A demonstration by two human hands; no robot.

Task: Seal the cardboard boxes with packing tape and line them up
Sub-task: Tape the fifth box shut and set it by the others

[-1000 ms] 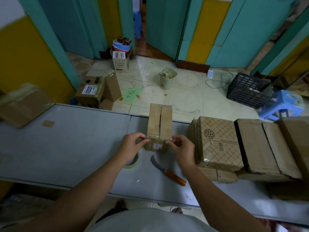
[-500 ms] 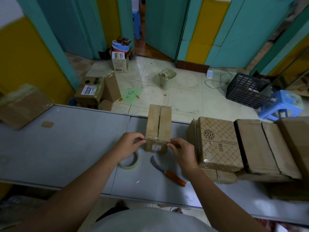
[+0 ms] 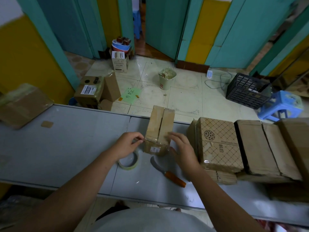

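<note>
On the grey worktop [image 3: 66, 148], a clear tape strip [image 3: 151, 140] is pinched by the grip of the left hand [image 3: 127, 144] at the left edge of the small brown cardboard box [image 3: 160, 124] standing mid-worktop; its near right corner is clasped by the right hand [image 3: 182, 151], fingers curled.

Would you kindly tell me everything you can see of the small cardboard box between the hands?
The box is small, brown cardboard, standing upright on the grey table. Its top flaps are closed, with a seam down the middle. Glossy clear tape covers its near edge, and a small white label sits on the front. The left hand pinches a tape end at its left corner; the right hand holds its right corner.
</note>
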